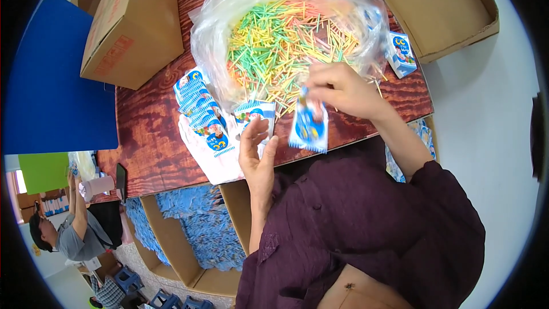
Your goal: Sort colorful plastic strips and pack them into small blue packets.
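My right hand (343, 88) pinches the upper end of a blue-and-white packet (309, 129), which hangs down over the table's near edge, slightly blurred. My left hand (258, 157) is raised beside it, fingers apart and holding nothing. Just behind the left fingers lies another blue-and-white packet (257, 111). To the left, a row of overlapping packets (201, 109) rests on a white cloth or bag (197, 154). Beyond my hands, a large clear plastic bag (214, 40) lies open, full of thin sticks (274, 46) in green, yellow, orange and pink.
A cardboard box (134, 28) stands at the table's (154, 166) left. An open carton (440, 11) is at the far right, near more packets (401, 54). Below, cartons hold many blue wrappers (209, 229). A co-worker (80, 229) sits at left near a phone (120, 182).
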`<state>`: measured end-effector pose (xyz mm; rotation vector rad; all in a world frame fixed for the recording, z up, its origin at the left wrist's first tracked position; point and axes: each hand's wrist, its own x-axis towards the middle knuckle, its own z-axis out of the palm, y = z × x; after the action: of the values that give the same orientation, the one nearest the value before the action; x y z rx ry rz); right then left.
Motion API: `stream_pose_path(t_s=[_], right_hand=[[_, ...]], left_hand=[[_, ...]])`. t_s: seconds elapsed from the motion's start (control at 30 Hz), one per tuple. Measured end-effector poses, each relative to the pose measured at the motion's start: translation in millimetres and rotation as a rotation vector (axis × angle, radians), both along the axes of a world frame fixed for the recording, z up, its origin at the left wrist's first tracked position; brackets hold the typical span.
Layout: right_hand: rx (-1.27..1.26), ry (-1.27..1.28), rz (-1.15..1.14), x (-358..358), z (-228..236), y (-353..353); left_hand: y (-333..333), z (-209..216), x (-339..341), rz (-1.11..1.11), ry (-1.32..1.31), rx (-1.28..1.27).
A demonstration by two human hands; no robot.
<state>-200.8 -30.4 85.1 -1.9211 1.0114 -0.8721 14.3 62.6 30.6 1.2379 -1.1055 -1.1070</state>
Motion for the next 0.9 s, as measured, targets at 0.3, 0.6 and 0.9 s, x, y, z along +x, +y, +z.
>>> stream_pose_path(t_s=[0.3, 0.6, 0.9], right_hand=[[-0.032, -0.008, 0.245, 39, 4, 33], [0.256, -0.104, 0.137, 32, -25, 31], [0.21, 0.004, 0.153, 32, -52, 34]], left_hand=[[-4, 22, 0, -0.207, -0.372, -0.135], [-5, -13, 71, 0.29, 0.032, 0.012], [-44, -37, 68, 0.822, -1.015, -0.216]])
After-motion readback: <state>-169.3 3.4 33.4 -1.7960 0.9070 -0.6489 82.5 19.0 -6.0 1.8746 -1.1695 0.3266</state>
